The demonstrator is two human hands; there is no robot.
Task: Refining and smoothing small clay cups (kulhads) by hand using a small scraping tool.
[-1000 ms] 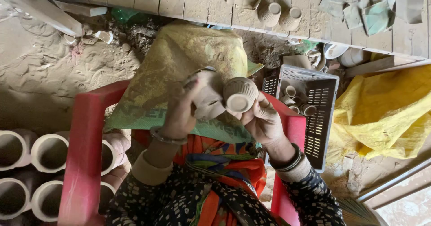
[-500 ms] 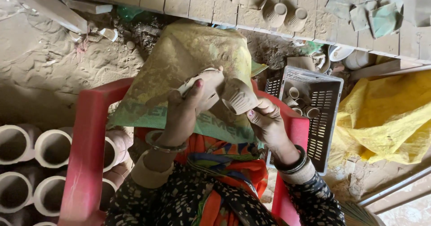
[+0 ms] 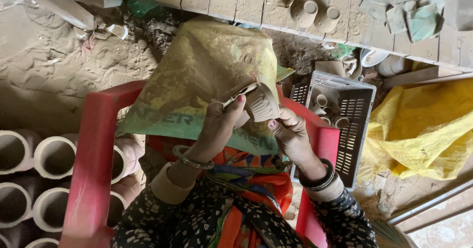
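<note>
- A seated person holds a small clay cup (image 3: 261, 102) over the lap, above a yellow-green woven sack (image 3: 207, 75) draped across a red plastic chair (image 3: 93, 164).
- The left hand (image 3: 217, 127) has its grip closed on a thin, flat scrap, perhaps abrasive paper (image 3: 236, 94), pressed against the cup's side near the rim.
- The right hand (image 3: 291, 134) cradles the cup from below, fingers wrapped round its base and lower wall.
- The cup looks light and dry, unglazed and dusty, so not slippery; it is likely brittle, its thin rim the weakest part. The thicker base and body seem the safer places to hold, with gentle pressure.
- More cups of the same kind sit in a grey plastic crate (image 3: 354, 120) just to the person's right, and two stand on the plank shelf (image 3: 236, 1) beyond.
- Large clay pipes (image 3: 54, 157) lie stacked on the person's left.
</note>
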